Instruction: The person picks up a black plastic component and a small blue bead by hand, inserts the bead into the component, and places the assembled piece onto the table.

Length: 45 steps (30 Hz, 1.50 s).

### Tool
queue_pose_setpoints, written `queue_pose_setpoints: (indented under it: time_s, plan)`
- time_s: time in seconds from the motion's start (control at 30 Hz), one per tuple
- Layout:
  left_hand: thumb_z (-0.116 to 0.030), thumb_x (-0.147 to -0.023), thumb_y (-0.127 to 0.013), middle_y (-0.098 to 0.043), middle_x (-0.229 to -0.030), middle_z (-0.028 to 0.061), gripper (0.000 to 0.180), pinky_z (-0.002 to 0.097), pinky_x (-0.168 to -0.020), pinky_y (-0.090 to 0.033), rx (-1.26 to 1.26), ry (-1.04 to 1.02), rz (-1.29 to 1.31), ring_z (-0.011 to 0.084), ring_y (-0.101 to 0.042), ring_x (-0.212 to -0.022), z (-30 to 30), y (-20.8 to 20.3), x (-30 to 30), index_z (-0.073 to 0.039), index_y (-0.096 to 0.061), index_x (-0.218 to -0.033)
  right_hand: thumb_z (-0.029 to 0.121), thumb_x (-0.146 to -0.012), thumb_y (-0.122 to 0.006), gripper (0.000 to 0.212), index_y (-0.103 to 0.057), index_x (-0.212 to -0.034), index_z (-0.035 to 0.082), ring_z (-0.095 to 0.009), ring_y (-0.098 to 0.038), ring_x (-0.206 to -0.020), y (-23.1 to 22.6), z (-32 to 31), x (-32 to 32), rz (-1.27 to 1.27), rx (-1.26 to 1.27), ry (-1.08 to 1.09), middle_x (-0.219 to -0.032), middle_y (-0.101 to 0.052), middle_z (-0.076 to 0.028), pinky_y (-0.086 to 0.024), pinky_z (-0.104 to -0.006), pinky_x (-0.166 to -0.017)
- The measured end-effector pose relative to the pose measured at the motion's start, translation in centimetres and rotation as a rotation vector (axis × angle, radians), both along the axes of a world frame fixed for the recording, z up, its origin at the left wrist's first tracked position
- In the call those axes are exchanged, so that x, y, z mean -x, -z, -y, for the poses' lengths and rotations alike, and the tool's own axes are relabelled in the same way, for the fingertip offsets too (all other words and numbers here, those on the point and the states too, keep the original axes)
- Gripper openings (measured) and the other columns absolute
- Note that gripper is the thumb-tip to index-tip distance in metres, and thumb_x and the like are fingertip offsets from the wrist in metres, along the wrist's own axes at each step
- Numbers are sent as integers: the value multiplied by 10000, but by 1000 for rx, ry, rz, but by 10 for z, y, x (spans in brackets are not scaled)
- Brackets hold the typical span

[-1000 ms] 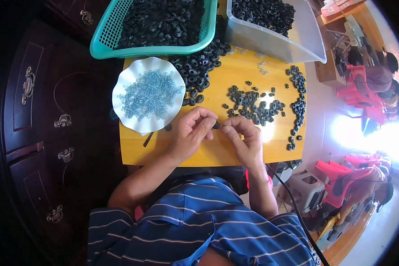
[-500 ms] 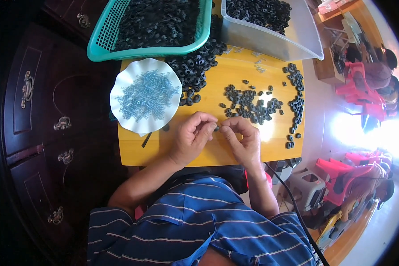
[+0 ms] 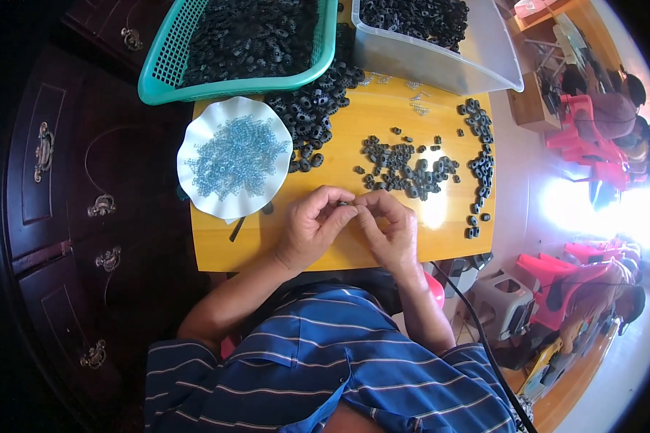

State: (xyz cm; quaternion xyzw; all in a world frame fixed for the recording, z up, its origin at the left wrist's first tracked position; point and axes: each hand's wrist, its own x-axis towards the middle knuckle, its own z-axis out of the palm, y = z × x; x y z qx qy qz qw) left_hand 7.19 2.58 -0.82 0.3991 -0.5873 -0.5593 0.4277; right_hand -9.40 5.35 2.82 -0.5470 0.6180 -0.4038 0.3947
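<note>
In the head view, both my forearms reach up from the lower edge and lean inward, so that my hands meet low in the middle, over the near part of the yellow table. My left hand comes in slantwise from the lower left, its forefinger bent over on the far side and its thumb stretched toward the right on the near side. Those two tips are almost closed, with a small dark piece pinched between them. My right hand rises more steeply, forefinger arched and thumb pointing up toward the left, their tips drawn close together right at the left fingertips. Whether I have anything in that right pinch I cannot tell; the tips hide it. My other fingers curl in behind, partly out of sight. To the left of my left hand stands a wavy-edged white plate with small clear bluish springs heaped on it. Past my right hand, farther up the table, lie scattered black pieces, near my knuckles but apart from them.
</note>
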Motion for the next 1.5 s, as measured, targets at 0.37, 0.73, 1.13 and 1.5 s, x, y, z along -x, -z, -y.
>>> queue_pose_setpoints:
  time_s: [0.37,0.73,1.13,1.5]
  plan:
    - [-24,-914,-754,-643,-871,-5,201,202,-685,-507,-29,21,-8,42,-604,-791,2,-1,0,-1,-673,-1097,42,-925,-688,67,-676,-969,-7,-195,-710,-763,3,1,2,-6,-20,6,-828,-705,-133,-551,-305,-715]
    - [-3,-951,-666,-633,-993,36,287,217,-730,-514,10,6,41,57,-600,-826,2,-8,0,-13,-648,-1238,66,-958,-693,111,-697,-1037,-12,-140,-673,-804,3,1,9,154,-38,62,-890,-710,-92,-536,-281,-760]
    - [25,-885,-753,-666,-918,18,336,223,-711,-544,50,38,48,72,-649,-826,2,-1,1,-21,-632,-1195,97,-994,-683,128,-695,-1054,-15,-78,-628,-871,1,2,17,208,-92,-25,-926,-702,-20,-505,-239,-808]
    - [41,-838,-775,-690,-889,60,499,263,-713,-560,172,65,143,128,-681,-779,-3,0,3,-38,-585,-1292,64,-856,-754,109,-717,-946,15,-316,-708,-777,-17,10,29,-232,49,-210,-837,-708,-151,-549,-380,-683]
